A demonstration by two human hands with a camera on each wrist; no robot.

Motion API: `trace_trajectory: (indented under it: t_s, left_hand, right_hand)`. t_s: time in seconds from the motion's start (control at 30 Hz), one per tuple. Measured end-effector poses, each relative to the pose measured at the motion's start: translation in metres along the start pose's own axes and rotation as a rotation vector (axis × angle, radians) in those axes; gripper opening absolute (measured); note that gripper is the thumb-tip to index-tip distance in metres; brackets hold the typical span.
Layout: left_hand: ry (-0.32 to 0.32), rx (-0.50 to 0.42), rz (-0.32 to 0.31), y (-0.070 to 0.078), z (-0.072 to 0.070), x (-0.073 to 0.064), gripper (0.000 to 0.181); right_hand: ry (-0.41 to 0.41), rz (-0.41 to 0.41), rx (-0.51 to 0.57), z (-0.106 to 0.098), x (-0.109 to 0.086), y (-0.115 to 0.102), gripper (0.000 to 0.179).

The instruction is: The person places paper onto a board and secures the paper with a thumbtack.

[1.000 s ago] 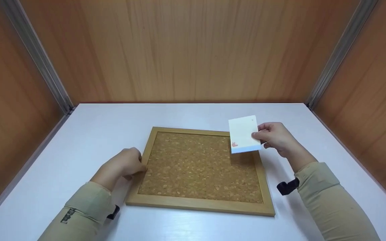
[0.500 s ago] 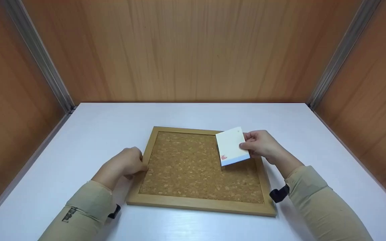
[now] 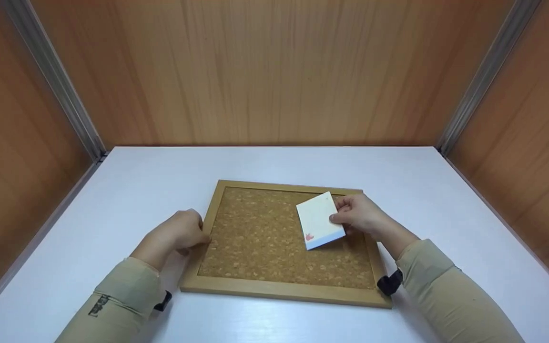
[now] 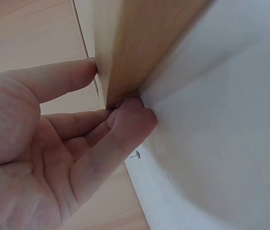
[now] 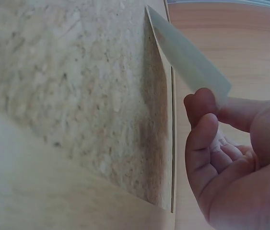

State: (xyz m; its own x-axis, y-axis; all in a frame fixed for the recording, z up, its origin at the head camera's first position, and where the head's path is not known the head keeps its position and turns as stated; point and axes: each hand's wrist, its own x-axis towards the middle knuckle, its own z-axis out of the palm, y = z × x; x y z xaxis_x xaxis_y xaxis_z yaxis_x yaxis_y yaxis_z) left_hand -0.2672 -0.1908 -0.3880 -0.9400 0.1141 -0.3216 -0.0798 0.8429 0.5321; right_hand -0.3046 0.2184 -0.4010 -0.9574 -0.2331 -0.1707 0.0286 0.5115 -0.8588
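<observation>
Soft shadows and pale glare mark the bright white tabletop [image 3: 250,321].

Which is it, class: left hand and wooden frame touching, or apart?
Touching: the left wrist view shows the left hand, its thumb against the wooden frame.

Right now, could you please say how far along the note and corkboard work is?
Done: the corkboard lies on the table, left hand gripping its frame. Under way: the note, pinched by the right hand over the corkboard. Remaining, probably: placing the note, which is tilted and not yet released.
</observation>
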Motion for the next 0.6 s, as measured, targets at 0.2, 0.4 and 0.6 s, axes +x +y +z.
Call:
trace_trajectory:
  t_s: [0.2,0.4,0.6]
  left_hand:
    - [0.005,0.006,0.005,0.0001,0.0005,-0.0014,0.027]
    - [-0.002,0.017,0.013,-0.0001,0.0007,-0.0017,0.025]
    - [-0.002,0.011,0.008,-0.0009,0.0005,0.0005,0.024]
  right_hand:
    - [-0.017,0.04,-0.048,0.0025,-0.0004,0.004,0.058]
    - [-0.03,0.057,-0.141,0.0055,-0.0029,0.0033,0.077]
    - [-0.038,0.061,-0.174,0.0083,-0.0046,0.0017,0.076]
